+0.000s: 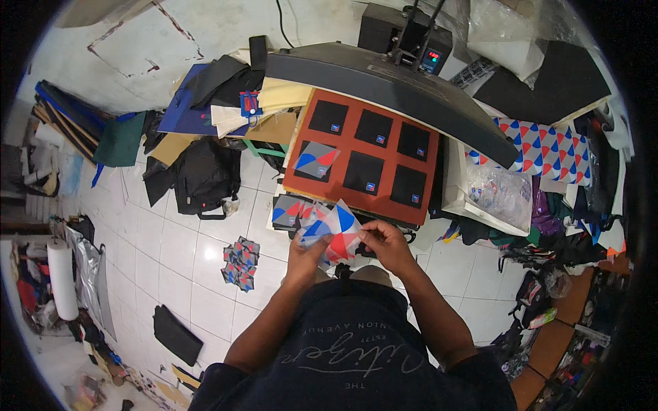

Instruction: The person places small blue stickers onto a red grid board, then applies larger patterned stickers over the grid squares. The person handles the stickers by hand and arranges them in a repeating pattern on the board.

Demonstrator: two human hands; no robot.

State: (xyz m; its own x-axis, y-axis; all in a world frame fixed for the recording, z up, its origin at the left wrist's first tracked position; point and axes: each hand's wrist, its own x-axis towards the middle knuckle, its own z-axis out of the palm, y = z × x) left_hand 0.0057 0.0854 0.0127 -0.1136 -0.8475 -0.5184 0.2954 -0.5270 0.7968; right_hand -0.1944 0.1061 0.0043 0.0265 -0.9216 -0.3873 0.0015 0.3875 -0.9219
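My left hand (310, 255) grips a fanned bunch of clear transfer films printed with red and blue shapes. With its fingertips my right hand (388, 244) pinches the edge of one transfer film (342, 230) from that bunch. Just beyond both hands lies the red-brown pad (351, 140) of a heat press, with several black fabric squares (363, 169) in two rows, each with a small blue-and-red mark at a corner. One more transfer film (317, 162) rests tilted over the near-left square. Between pad and left hand, more printed pieces (288, 209) lie on the press's front edge.
The raised upper plate (384, 79) of the heat press overhangs the pad's far side. A white tray (458, 192) with crumpled clear plastic stands at right. On the tiled floor are a pile of printed squares (240, 264), a black backpack (205, 175) and a folded black cloth (176, 335).
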